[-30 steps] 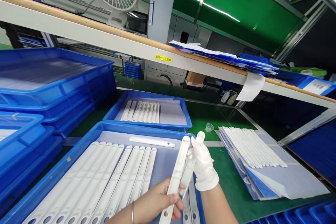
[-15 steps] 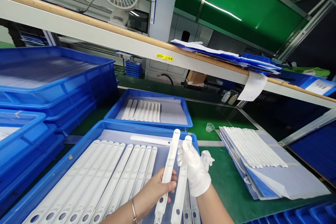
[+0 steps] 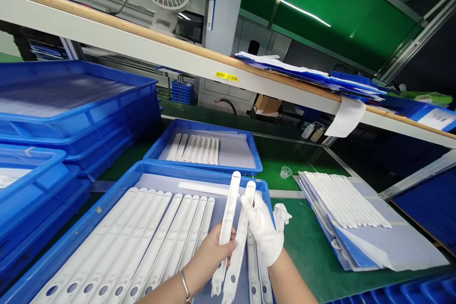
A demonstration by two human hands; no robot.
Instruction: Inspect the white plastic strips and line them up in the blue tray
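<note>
My bare left hand [image 3: 213,251], with a bangle at the wrist, is closed round a long white plastic strip [image 3: 230,209] held upright at a slant. My right hand [image 3: 264,230], in a white glove, grips a second white plastic strip [image 3: 238,251] near its upper end. The two strips are side by side, their rounded ends up and their holed ends towards me. Beneath both hands is a large blue tray [image 3: 117,185] lined with pale sheet. Several similar strips [image 3: 107,237] lie in a row on its left, and a few more lie below my right hand.
A smaller blue tray [image 3: 235,169] with several strips sits behind. Blue trays [image 3: 107,118] are stacked at left. On the green bench [image 3: 302,266] are a crumpled white glove or cloth [image 3: 282,214], a clear cup [image 3: 285,172] and a sheet stack bearing strips [image 3: 345,199]. A shelf [image 3: 171,52] crosses above.
Both strips have shifted slightly left, with the one in my right hand leaning more and coming closer to the left one. The camera view has moved a little.
</note>
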